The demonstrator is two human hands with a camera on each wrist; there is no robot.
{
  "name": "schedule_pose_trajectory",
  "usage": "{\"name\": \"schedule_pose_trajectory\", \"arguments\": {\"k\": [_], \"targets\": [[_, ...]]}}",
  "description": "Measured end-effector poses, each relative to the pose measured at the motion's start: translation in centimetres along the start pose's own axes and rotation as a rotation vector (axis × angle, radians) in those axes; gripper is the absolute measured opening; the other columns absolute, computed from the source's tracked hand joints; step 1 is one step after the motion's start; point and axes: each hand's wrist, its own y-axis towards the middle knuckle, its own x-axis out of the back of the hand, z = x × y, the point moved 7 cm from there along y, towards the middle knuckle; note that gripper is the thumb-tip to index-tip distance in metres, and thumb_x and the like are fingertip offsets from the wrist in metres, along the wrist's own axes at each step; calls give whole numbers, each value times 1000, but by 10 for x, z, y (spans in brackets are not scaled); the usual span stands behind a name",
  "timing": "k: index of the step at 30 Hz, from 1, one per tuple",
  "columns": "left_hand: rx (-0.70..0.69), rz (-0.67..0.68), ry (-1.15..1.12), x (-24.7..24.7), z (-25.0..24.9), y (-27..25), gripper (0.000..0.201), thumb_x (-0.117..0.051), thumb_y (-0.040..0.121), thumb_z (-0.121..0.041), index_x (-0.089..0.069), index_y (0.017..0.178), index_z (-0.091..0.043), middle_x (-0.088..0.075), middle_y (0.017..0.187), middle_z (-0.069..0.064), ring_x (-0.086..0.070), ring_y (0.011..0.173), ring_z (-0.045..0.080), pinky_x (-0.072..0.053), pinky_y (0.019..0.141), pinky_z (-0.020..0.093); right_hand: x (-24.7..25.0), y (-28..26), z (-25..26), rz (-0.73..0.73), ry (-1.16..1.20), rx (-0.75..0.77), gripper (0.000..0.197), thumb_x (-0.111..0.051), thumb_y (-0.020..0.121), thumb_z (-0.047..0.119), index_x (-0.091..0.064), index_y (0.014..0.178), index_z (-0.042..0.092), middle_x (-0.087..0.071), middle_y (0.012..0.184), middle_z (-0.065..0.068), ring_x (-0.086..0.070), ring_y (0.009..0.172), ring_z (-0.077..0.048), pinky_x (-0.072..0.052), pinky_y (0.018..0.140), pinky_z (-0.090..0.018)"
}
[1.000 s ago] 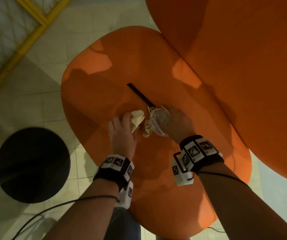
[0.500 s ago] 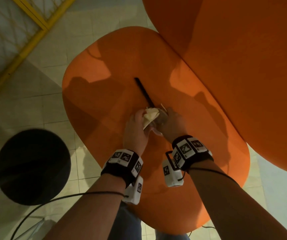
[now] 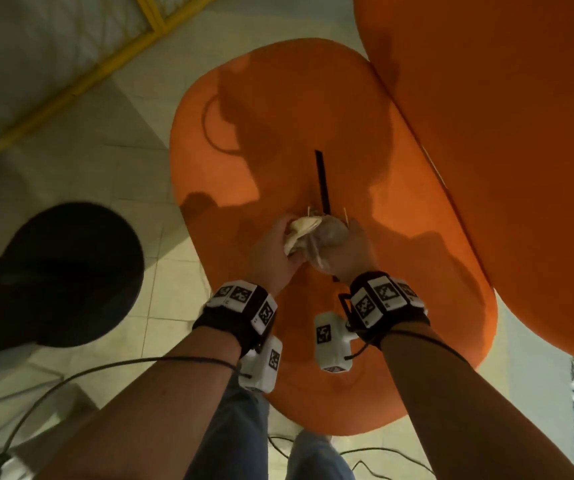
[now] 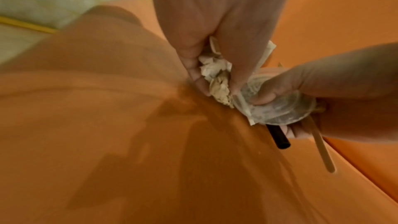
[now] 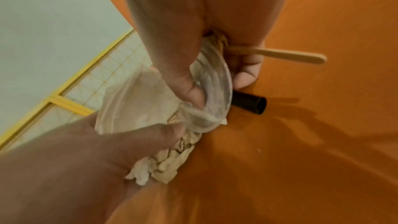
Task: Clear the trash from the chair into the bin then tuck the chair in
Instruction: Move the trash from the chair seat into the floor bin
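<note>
Over the middle of the orange chair seat (image 3: 278, 116) my two hands meet on a bundle of trash. My left hand (image 3: 271, 247) (image 4: 215, 88) pinches crumpled paper (image 3: 304, 225) (image 4: 217, 77) (image 5: 172, 156) between thumb and fingers. My right hand (image 3: 347, 244) (image 5: 219, 86) grips a clear plastic lid (image 3: 330, 233) (image 4: 277, 108) (image 5: 217, 88), thumb pressed inside it. A black straw (image 3: 322, 178) (image 4: 277, 139) (image 5: 249, 102) and a wooden stick (image 3: 345, 214) (image 4: 323, 151) (image 5: 286, 55) stick out from under the right hand's fingers. Paper and lid touch.
The chair's orange backrest (image 3: 503, 133) rises at the right. A black round base (image 3: 67, 271) stands on the tiled floor at the left of the seat. A yellow-framed grid panel (image 3: 70, 46) runs along the far left. Cables (image 3: 70, 379) trail on the floor by my legs.
My left hand moved right with the crumpled paper and now presses it against the lid in my right hand. The hands were apart one second ago and are now joined.
</note>
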Motion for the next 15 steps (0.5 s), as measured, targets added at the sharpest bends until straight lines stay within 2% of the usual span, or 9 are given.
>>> {"name": "schedule_pose_trajectory", "arguments": {"k": [2,4,6,8,10,11,13,15], "targets": [[72,-85,-131,6,17,-30,55,-67,85,-15,-44,134,-21,-61,110,0,-56,91,10,-40,63,10,-7,-20,-6,2,42,38,61,-67,82,28,-41,133,9,-59,117,-11,-60,104,-32,-54,83,-43],[156,-171,-275,11,39,-64,54,-67,84,-14,-44,132,-25,-59,103,-6,-60,87,16,-42,61,12,-20,-41,-12,36,38,76,65,-67,80,42,-44,131,10,-61,114,-8,-63,99,-29,-56,76,-39],[195,-281,-468,20,62,-97,49,-71,79,-12,-50,119,-31,-63,97,-2,-64,85,26,-47,62,23,-34,-64,-14,69,25,126,66,-66,75,52,-52,124,10,-65,106,-8,-65,91,-26,-56,67,-34],[254,-398,-645,32,84,-134,46,-73,76,-7,-52,109,-32,-65,95,3,-64,83,24,-49,63,29,-53,-86,-9,145,-38,189,52,-66,79,41,-56,117,5,-65,99,-11,-64,85,-27,-52,63,-31],[290,-517,-719,51,102,-171,47,-72,76,-1,-51,112,-23,-66,93,2,-65,80,18,-52,61,25,-77,-112,-3,260,-106,212,34,-65,84,19,-57,112,2,-63,98,-13,-62,89,-29,-52,72,-36],[307,-579,-745,63,112,-190,47,-70,77,1,-51,115,-19,-67,91,1,-65,78,15,-52,60,22,-93,-126,-3,314,-132,182,29,-64,83,12,-56,110,5,-61,95,-10,-61,88,-25,-51,76,-35],[350,-700,-791,87,137,-227,47,-69,77,3,-52,117,-15,-65,88,-2,-62,72,11,-51,57,16,-129,-155,1,410,-193,170,21,-65,78,4,-57,97,8,-55,82,-1,-56,75,-16,-50,72,-30],[397,-796,-822,108,169,-264,46,-68,77,4,-55,117,-14,-63,84,-2,-57,67,10,-48,58,18,-171,-185,6,500,-250,219,30,-70,71,2,-57,97,11,-56,82,2,-56,76,-16,-51,71,-33]]}}
